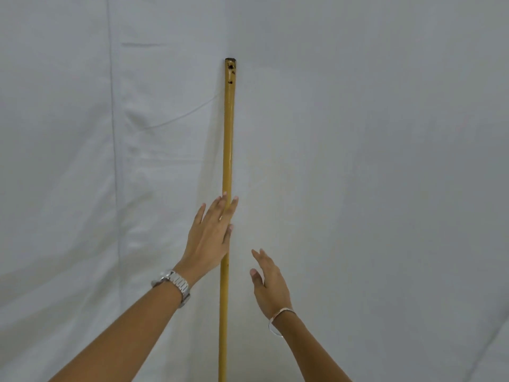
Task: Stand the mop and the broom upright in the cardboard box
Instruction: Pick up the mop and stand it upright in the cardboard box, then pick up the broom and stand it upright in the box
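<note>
A long yellow wooden handle (228,139) stands upright in the middle of the view, its dark chipped top end against the white cloth. Its lower end runs out of the bottom of the frame, so I cannot tell whether it belongs to the mop or the broom. My left hand (210,235), with a metal watch on the wrist, lies flat with fingers spread against the left side of the handle, partly in front of it. My right hand (268,282), with a thin bangle on the wrist, hovers open a little to the right of the handle, apart from it. The cardboard box is out of view.
A wrinkled white cloth backdrop (371,161) fills the whole background behind the handle, with a vertical fold (113,133) at the left.
</note>
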Demonstrator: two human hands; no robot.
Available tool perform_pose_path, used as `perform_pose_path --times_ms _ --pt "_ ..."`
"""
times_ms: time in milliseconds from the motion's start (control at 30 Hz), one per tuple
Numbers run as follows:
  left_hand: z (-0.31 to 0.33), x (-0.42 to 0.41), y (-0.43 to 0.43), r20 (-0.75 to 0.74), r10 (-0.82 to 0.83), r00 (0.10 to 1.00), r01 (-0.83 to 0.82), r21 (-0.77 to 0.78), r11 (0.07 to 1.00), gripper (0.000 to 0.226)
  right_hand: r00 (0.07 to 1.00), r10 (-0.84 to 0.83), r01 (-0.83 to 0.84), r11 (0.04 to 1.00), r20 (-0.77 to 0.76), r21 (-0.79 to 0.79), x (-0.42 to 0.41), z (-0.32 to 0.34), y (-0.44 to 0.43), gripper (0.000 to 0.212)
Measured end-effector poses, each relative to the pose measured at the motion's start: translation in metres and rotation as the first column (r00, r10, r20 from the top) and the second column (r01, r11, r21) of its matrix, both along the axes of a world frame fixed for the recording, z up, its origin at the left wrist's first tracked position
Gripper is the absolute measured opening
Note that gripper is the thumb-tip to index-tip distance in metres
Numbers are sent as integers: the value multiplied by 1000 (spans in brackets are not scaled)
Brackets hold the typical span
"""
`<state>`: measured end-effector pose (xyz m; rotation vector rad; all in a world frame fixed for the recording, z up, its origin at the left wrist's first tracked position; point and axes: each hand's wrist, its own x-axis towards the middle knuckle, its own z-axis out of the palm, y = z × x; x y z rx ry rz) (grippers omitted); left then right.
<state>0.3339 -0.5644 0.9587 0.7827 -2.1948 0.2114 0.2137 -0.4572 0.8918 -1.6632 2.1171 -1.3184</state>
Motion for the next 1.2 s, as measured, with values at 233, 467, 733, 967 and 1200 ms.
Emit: perform_pose_path --times_ms 233,467,733,967,1200 --pt "4 -38 99 -280 -71 957 43 -108 993 49 827 -308 226 948 -471 -223 -24 31 75 45" --pt "4 -128 228 -354 -181 918 182 -31 983 48 528 -453 359 886 -718 -294 -108 46 213 43" --pt "-60 -253 356 -276 -299 913 327 59 943 49 485 -662 641 714 -571 -284 -233 6 357 46" --pt "-201 -349 453 -86 -324 942 335 265 904 55 582 -586 653 750 -564 -105 -322 -114 470 47" --pt "-418 -357 519 160 -327 931 204 516 832 56 777 -410 582 758 -477 296 -358 -330 546 53"
